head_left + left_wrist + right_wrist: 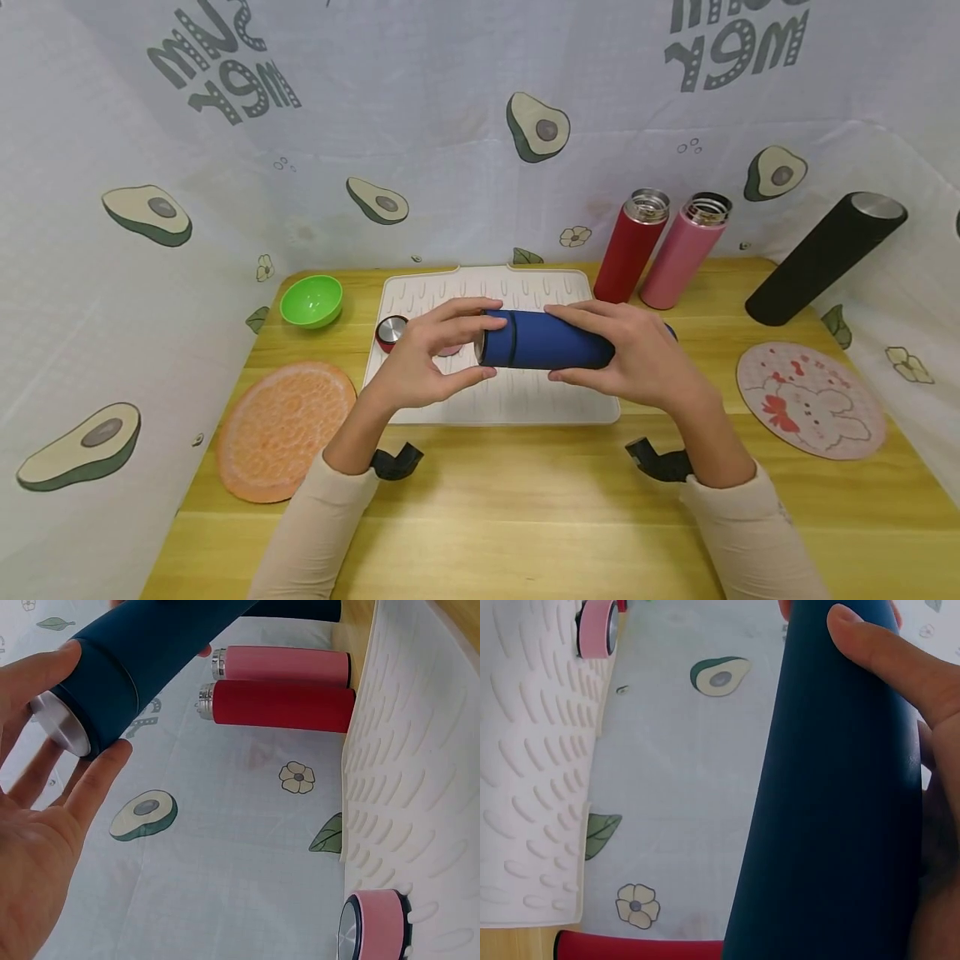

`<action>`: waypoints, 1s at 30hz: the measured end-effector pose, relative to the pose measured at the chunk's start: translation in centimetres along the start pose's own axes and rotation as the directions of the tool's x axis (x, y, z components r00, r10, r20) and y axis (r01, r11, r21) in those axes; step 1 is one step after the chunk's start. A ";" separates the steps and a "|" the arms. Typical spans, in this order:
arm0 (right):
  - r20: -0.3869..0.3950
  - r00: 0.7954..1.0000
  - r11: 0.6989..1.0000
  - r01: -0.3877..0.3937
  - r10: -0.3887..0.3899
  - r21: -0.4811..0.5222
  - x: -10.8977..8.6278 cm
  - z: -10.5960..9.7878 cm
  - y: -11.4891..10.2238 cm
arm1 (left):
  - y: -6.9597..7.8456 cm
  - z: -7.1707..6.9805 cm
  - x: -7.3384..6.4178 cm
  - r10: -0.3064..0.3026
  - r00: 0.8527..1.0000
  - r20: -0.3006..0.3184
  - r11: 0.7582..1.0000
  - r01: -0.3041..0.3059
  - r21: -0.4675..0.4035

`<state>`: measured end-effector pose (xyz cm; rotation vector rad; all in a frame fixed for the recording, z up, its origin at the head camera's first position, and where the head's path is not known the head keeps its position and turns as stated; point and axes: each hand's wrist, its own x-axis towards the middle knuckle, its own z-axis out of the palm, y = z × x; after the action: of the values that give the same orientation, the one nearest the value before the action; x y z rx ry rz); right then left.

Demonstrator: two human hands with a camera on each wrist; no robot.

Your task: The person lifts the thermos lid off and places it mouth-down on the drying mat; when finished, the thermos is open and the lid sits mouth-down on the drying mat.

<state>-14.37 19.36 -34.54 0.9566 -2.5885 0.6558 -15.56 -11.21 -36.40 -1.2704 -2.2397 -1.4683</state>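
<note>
A blue thermos bottle (562, 340) is held sideways above the white draining mat (540, 408), its capped end toward the left. The left hand (416, 358) grips the blue lid (497, 340) between thumb and fingers; the lid's silver top (64, 724) shows in the left wrist view. Around the bottle's body the right hand (637, 354) is curled, its thumb lying along the side in the right wrist view. On the mat sit a red lid (392, 330) with a silver top and a pink lid (381, 926), which the left hand mostly hides in the head view.
Lidless red (630, 250) and pink (684, 258) bottles stand behind the mat at right. Farther right is a black bottle (821, 258). A green bowl (311, 302) and orange placemat (285, 433) lie left, a rabbit placemat (810, 400) right. Patterned cloth (450, 142) surrounds the table.
</note>
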 end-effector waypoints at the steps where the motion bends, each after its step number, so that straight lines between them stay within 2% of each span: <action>1: -0.001 1.000 1.000 0.000 0.000 -0.002 0.0 0.0 0.0 | 0.0 0.0 0.0 -0.017 1.000 -0.006 1.000 0.017 -0.024; 6: -0.016 1.000 0.999 0.003 -0.004 -0.040 0.2 0.3 -0.2 | -0.1 0.1 0.0 -0.124 0.991 -0.040 0.985 0.118 -0.122; 11: -0.027 1.000 0.998 0.006 -0.008 -0.066 0.2 0.4 -0.4 | -0.2 0.2 -0.1 -0.232 0.970 -0.070 0.965 0.221 -0.142; 13: -0.033 0.999 0.997 0.007 -0.009 -0.075 0.1 0.5 -0.4 | -0.2 0.2 -0.1 -0.245 0.967 -0.070 0.964 0.235 -0.124; 16: -0.038 0.999 0.997 0.006 -0.009 -0.074 0.1 0.5 -0.3 | -0.2 0.2 0.0 -0.220 0.973 -0.065 0.973 0.214 -0.092; 20: -0.040 0.999 0.999 0.007 -0.010 -0.052 0.1 0.4 -0.2 | -0.2 0.0 0.1 -0.129 0.991 -0.042 0.990 0.126 -0.067; 24: -0.042 0.999 0.999 0.010 -0.011 -0.032 0.0 0.3 -0.3 | -0.3 -0.1 0.1 -0.066 0.998 -0.021 0.996 0.064 -0.069; 27: -0.039 0.999 1.000 0.006 -0.007 -0.021 0.0 0.2 -0.3 | -0.3 0.0 0.0 -0.060 0.998 -0.021 0.995 0.058 -0.081; 30: -0.031 1.000 1.000 0.000 0.000 -0.018 0.0 0.2 -0.4 | -0.3 0.0 0.0 -0.090 0.995 -0.030 0.993 0.087 -0.078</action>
<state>-14.17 18.99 -34.55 0.9331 -2.5630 0.6411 -15.76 -11.29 -36.59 -1.1720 -2.2659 -1.6089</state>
